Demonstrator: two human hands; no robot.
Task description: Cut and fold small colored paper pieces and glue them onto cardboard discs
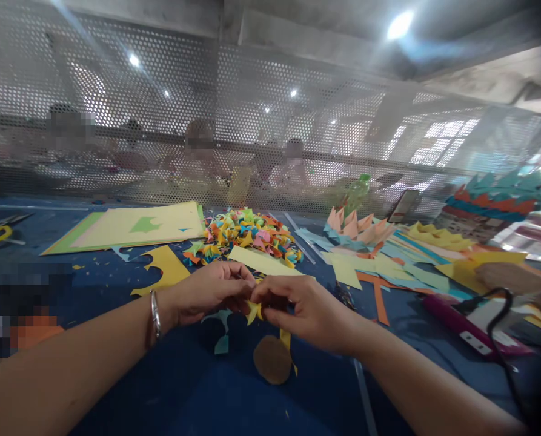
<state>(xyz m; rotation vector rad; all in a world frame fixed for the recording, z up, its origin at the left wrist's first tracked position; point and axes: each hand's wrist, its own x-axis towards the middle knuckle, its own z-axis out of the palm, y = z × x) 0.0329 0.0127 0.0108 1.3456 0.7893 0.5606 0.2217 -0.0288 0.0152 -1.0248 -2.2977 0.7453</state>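
My left hand and my right hand meet over the blue table, fingertips pinched round a small yellow paper piece. Fingers partly cover the piece. Just below lies a round brown disc, with a yellow strip beside it. A teal scrap rests to its left. Behind my hands is a heap of small folded coloured papers, with a pale yellow sheet in front of it. A cut yellow sheet lies behind my left wrist.
Stacked paper sheets lie at the back left, scissors farther left. On the right are pleated papers, cut sheets, a purple power strip with a black cable, and another person's hand. A perforated screen stands behind.
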